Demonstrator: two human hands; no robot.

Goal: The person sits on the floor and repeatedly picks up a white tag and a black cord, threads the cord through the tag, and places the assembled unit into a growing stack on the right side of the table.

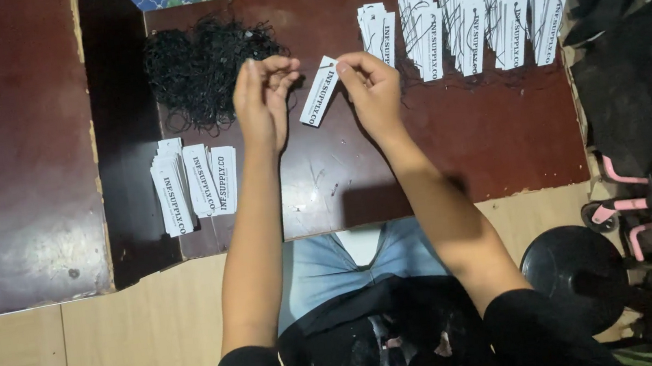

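1. Above the middle of the dark red tabletop (422,164), the right hand (371,88) pinches the top corner of a single white paper tag (319,91) between thumb and fingertips, so its grip is closed on the tag, which hangs tilted in the air between the two hands.

2. Just to the left, the left hand (263,100) has its fingertips drawn together close by the tag's upper end. Its grip is closed, seemingly on a thin black string, though the strand itself is too fine to make out.

3. At the far edge of the tabletop, behind the left hand, lies a loose heap of black strings (202,66).

4. On the near left lie three small stacks of plain tags (193,182), with no strings showing on them.

5. Along the far right lie rows of strung tags (471,23), overlapping, with dark threads across them.

6. Judging from this layout, the step in hand is threading a string through the hole at the held tag's top end; the tag has not yet joined the finished rows.

7. The next move probably calls for steady, fine fingertip work: keeping the tag still with the right hand while the left guides the thin string end through the small hole, then pulling it through without bending the paper.

8. The hole sits right beside the right thumb, so room there is tight.
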